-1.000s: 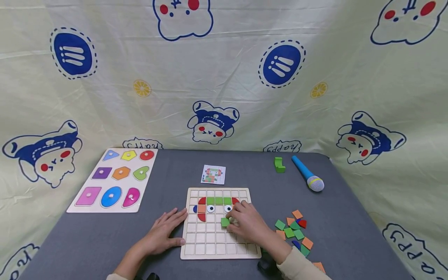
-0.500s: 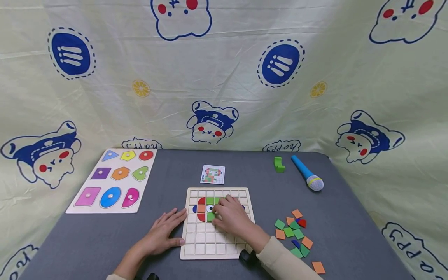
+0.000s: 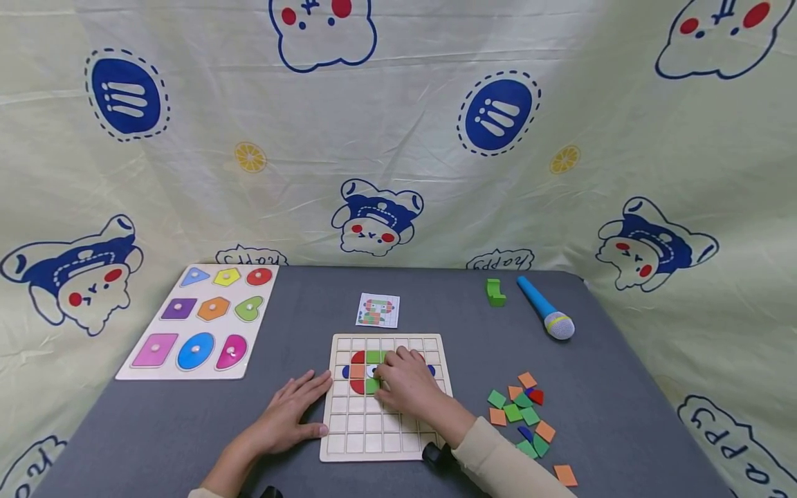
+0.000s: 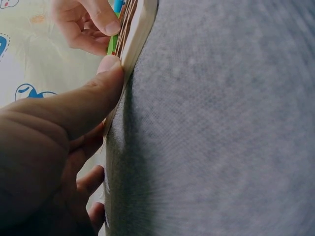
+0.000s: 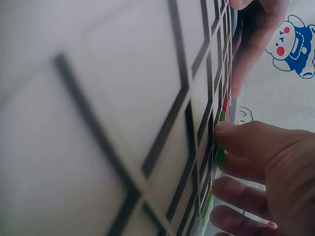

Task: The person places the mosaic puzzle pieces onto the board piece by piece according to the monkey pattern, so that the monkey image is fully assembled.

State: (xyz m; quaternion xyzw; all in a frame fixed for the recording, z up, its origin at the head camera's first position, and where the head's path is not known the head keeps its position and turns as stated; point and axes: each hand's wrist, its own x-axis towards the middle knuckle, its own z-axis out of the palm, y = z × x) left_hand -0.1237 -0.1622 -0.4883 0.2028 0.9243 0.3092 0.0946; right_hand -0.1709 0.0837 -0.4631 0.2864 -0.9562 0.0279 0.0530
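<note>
A pale wooden grid board [image 3: 386, 443] lies on the table with red, green, orange and blue tiles and a round eye tile in its upper cells. My right hand [image 3: 414, 384] is over the board and pinches a green square tile [image 3: 371, 386] at a cell below the eye tile [image 3: 371, 371]. Seen from the right wrist, thumb and finger meet on the green tile [image 5: 221, 156]. Part of the pattern is hidden under this hand. My left hand [image 3: 286, 415] rests with spread, fairly straight fingers against the board's left edge; its thumb [image 4: 106, 73] touches the rim.
Several loose tiles [image 3: 529, 416] lie scattered right of the board. Behind it is a small pattern card [image 3: 378, 310]. A shape puzzle board [image 3: 199, 325] lies at left; a green block [image 3: 495, 293] and a blue toy microphone [image 3: 544, 308] are at back right.
My right hand has moved left across the board with the green tile, to the cell below the left eye tile, and has since stayed there. The left hand has kept still.
</note>
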